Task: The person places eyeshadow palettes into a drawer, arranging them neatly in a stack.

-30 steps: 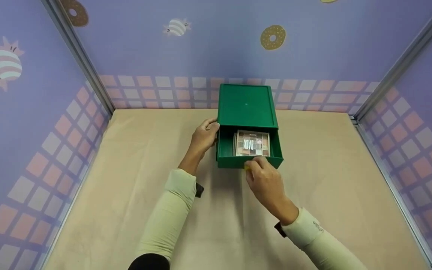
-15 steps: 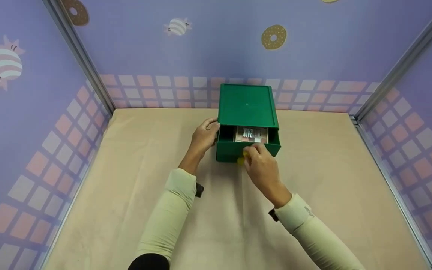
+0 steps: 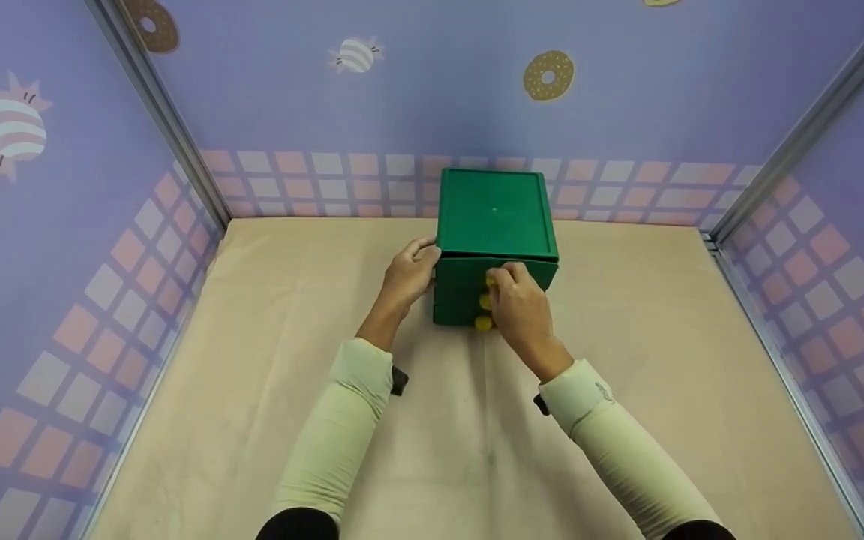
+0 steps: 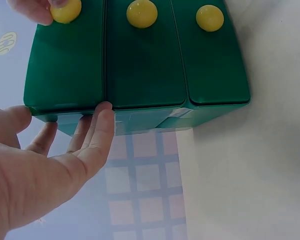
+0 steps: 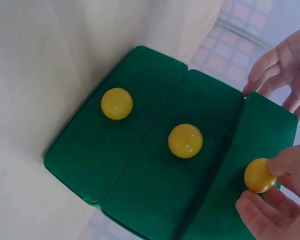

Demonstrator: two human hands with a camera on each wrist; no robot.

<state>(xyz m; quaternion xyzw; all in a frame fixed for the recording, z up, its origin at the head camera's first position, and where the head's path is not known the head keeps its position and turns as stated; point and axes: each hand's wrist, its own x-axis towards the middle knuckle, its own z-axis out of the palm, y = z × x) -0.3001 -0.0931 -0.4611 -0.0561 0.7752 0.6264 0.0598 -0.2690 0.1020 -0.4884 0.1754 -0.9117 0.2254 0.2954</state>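
Note:
A green cabinet [image 3: 496, 210] with three stacked drawers stands against the back wall, each drawer with a round yellow knob. My right hand [image 3: 523, 315] pinches the top knob [image 5: 259, 176] between thumb and fingertips. The top drawer [image 4: 65, 65] sits almost flush with the frame, a thin dark line showing above it in the head view. Below are the middle knob [image 5: 185, 141] and the bottom knob [image 5: 117, 104], both untouched. My left hand [image 3: 408, 279] steadies the cabinet's left side with mostly straight fingers, its thumb by the upper front corner. The drawer's contents are hidden.
A beige cloth [image 3: 312, 300] covers the table. Purple patterned panels form the back wall [image 3: 447, 75] and both sides, with metal posts [image 3: 169, 120] at the corners.
The top drawer, earlier pulled out with palettes showing inside, has slid back into the cabinet. My right hand has moved forward with its knob; my left hand has stayed in place.

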